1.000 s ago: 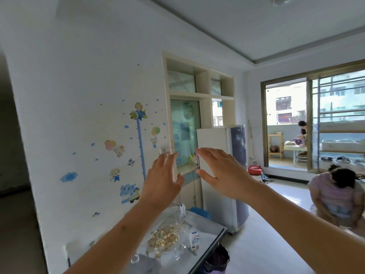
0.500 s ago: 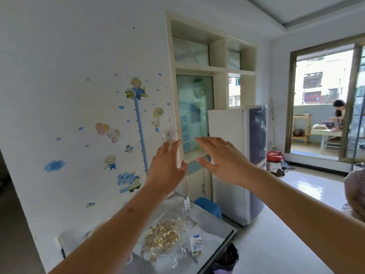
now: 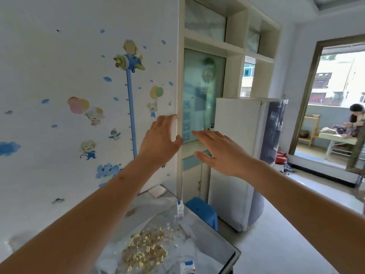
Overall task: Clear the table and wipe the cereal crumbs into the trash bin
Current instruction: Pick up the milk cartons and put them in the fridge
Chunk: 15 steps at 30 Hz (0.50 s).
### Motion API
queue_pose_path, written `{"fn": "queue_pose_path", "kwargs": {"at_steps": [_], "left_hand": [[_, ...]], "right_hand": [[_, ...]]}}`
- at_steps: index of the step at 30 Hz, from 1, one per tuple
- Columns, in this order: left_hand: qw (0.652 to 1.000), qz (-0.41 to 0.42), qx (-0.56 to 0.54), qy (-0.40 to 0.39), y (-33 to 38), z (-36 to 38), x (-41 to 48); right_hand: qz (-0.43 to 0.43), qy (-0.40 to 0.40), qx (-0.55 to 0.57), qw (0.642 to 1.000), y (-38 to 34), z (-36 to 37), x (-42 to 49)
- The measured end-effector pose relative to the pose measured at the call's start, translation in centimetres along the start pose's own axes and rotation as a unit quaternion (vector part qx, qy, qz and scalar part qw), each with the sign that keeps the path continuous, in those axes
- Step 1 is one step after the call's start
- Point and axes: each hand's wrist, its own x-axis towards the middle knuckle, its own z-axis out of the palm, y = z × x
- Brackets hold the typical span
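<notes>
Both my arms stretch forward at chest height, well above the table. My left hand [image 3: 160, 142] and my right hand [image 3: 221, 152] hold nothing, fingers straight and spread, palms facing away. Below them a grey table [image 3: 215, 254] stands against the wall. A pile of golden cereal crumbs [image 3: 147, 248] lies on clear plastic in its middle. One small white-and-blue carton [image 3: 180, 209] stands at the table's far edge, and another [image 3: 187, 266] lies at the bottom of the frame. No trash bin shows in this frame.
A white folded item [image 3: 158, 191] lies at the table's far corner by the wall. A blue plastic stool [image 3: 203, 213] stands beside the table, then a white fridge [image 3: 243, 155]. A person [image 3: 356, 120] sits on the balcony at far right.
The view has moved closer to the table and turned left. Both hands stay raised and spread. The crouching person and the dark bin by the table have left the frame.
</notes>
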Motion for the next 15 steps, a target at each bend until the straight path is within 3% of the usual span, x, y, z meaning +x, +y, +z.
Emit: {"fn": "queue_pose_path", "kwargs": {"at_steps": [6,15], "left_hand": [[0.999,-0.034,0.010,-0.038,-4.6,5.6,4.6],[0.987,-0.115,0.052,-0.096,-11.1,12.4,4.8]], "right_hand": [[-0.005,-0.055,0.030,0.998,4.8,7.5,5.8],[-0.075,-0.135,0.080,0.985,9.9,18.6,11.2]]}}
